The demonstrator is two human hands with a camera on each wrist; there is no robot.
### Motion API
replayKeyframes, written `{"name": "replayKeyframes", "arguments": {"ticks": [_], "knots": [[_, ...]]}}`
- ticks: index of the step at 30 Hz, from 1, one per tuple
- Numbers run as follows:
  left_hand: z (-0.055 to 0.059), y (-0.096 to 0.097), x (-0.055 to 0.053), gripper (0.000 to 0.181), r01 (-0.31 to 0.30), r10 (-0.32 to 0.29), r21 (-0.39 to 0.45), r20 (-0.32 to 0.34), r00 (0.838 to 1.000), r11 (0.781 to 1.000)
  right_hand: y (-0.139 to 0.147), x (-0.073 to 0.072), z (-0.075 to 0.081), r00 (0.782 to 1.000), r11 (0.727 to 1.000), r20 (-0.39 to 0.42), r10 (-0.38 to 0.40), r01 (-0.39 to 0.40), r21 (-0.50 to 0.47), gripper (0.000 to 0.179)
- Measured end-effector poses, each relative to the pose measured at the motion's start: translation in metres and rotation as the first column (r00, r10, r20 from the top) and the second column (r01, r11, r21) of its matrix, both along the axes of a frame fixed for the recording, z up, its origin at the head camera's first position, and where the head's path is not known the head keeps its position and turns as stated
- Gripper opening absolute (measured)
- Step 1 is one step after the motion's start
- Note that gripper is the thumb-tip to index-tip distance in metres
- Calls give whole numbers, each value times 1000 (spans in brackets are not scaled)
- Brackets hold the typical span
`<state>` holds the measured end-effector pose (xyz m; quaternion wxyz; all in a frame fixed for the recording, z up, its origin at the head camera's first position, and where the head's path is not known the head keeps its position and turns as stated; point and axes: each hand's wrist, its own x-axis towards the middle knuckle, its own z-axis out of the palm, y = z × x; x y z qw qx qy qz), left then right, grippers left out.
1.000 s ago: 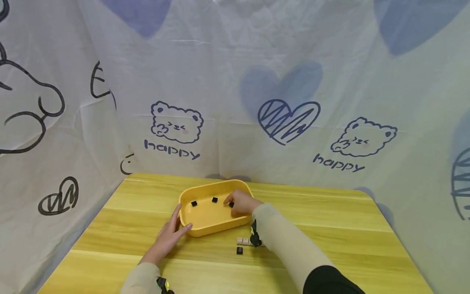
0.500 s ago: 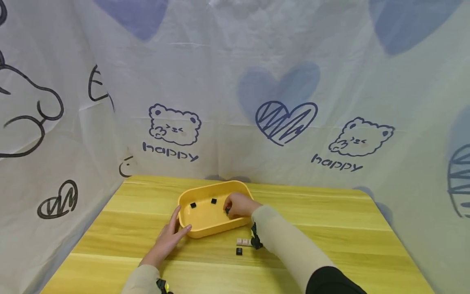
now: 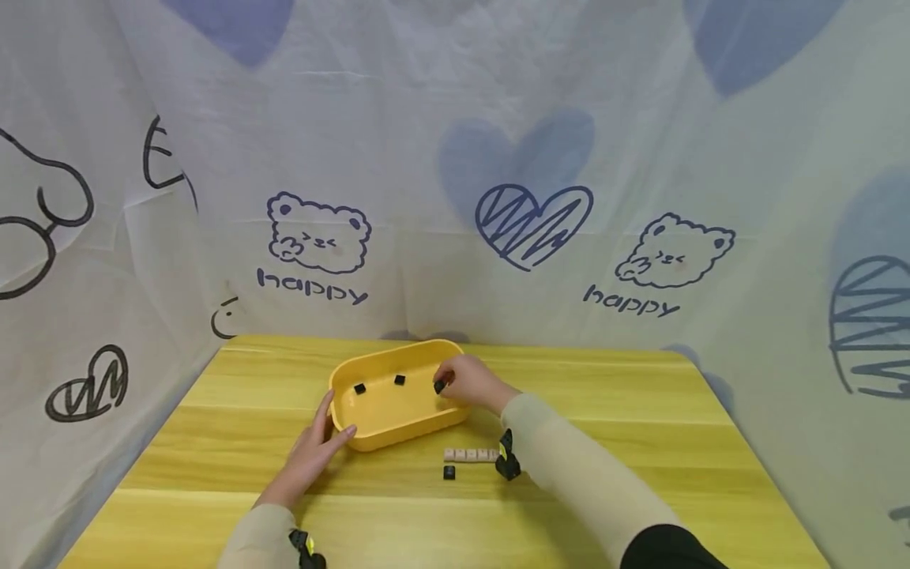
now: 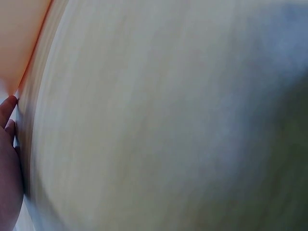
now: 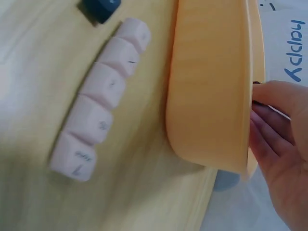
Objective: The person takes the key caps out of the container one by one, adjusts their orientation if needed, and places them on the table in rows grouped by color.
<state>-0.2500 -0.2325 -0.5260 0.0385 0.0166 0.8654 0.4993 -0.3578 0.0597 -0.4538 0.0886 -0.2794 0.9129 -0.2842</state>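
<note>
A yellow plastic tray [image 3: 405, 429] stands on the table with two black keycaps [image 3: 359, 388] [image 3: 400, 379] lying in it. My right hand [image 3: 475, 382] reaches over its right end and pinches another black keycap [image 3: 439, 387] between thumb and fingers; in the right wrist view the tray wall [image 5: 211, 96] partly hides those fingertips. At the tray's near left corner, my left hand [image 3: 310, 452] rests with spread thumb and fairly straight fingers against the rim and outer wall. Pale keycaps [image 5: 98, 118] form a straight row in front of the tray, with one black keycap [image 3: 449, 472] beside it.
Beneath everything is a wood-grain table [image 3: 611, 442]. A white cloth [image 3: 426, 237] printed with hearts and bears hangs behind it and along the left side. Each wrist carries a small black device [image 3: 508, 457].
My right hand has taken hold of a black keycap in the tray and raised it slightly. My left hand keeps its place at the tray. The head view has shifted a little.
</note>
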Motion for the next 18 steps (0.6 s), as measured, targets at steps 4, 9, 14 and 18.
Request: {"name": "replayKeyframes", "arguments": {"ticks": [4, 9, 14, 18], "knots": [[0, -1, 0, 86, 5, -5, 5, -2, 1000, 1000, 7, 11, 2, 995, 997, -77, -58, 54, -46, 22], [1, -3, -1, 86, 10, -10, -6, -5, 1000, 1000, 16, 23, 2, 983, 990, -147, -112, 97, -107, 20], [1, -2, -2, 87, 10, -10, -5, 4, 1000, 1000, 25, 36, 1, 974, 971, -148, -169, 139, -193, 19], [2, 0, 0, 87, 18, -18, 1, 17, 1000, 1000, 33, 46, -4, 974, 956, -125, -190, 155, -250, 20]]}}
